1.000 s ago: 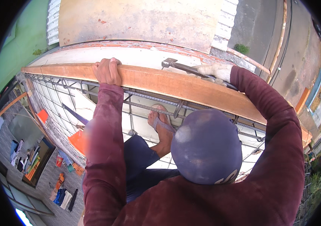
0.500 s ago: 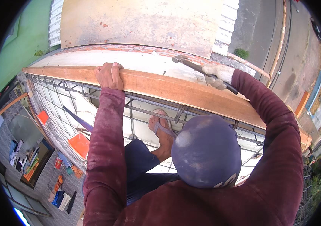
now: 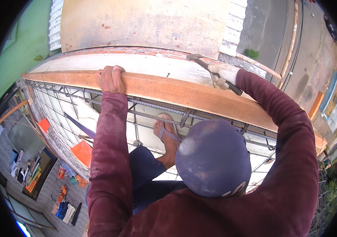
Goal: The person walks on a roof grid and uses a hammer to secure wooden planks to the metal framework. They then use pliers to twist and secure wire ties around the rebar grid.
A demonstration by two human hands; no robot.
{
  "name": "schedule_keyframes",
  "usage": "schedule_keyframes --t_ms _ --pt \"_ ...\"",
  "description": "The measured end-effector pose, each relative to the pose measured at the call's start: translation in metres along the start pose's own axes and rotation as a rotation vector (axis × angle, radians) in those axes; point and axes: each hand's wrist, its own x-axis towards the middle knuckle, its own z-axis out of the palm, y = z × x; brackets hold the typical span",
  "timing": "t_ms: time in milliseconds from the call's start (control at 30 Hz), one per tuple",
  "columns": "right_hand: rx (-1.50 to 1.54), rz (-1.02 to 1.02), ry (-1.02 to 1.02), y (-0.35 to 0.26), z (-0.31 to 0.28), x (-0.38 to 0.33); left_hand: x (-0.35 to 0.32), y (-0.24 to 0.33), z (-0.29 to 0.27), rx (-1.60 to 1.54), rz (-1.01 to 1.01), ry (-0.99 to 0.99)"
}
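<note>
Seen from above, high over a street and yards. Largest of all: a weathered concrete slab point(image 3: 144, 23) beyond the wooden plank point(image 3: 184, 93), which serves as landmark here. Just beyond the plank, touching its far edge, a pale concrete ledge point(image 3: 148, 65) with a chipped reddish rim. On the near side of the plank, directly under it, a steel rebar grid point(image 3: 97, 118) spreading down and to the left, with a sandalled foot point(image 3: 167, 134) planted on it just below the plank's middle. Below the grid, far beneath, orange panels point(image 3: 82, 152) and laundry on a tiled yard. Nearer than the plank, blocking much of the grid, a round blue-grey cap point(image 3: 214, 158) and maroon sleeves point(image 3: 109, 158).

Left hand point(image 3: 111, 78) clamped over the plank's top edge left of its middle, fingers curled fully round the wood. Right hand point(image 3: 224, 75), in a pale glove, above the plank's right half and closed tight round the dark handle of a hammer point(image 3: 212, 71); hammer head point(image 3: 194, 57) raised over the ledge, clear of the plank. A small nail point(image 3: 167, 74) standing up from the plank's far edge, between the two hands, left of the hammer head.
</note>
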Motion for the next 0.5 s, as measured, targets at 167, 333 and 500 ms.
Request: schedule_keyframes --t_ms 167,333,500 --pt "-0.303 -0.164 -0.213 -0.006 0.004 -0.012 -0.012 0.003 -0.003 -0.021 -0.02 -0.022" --pt "0.054 -0.078 -0.005 -0.003 -0.01 -0.003 -0.001 0.004 -0.003 -0.009 -0.017 -0.018" --pt "-0.203 -0.143 -0.225 0.002 0.014 -0.023 -0.005 0.003 -0.002 -0.019 -0.038 -0.019"
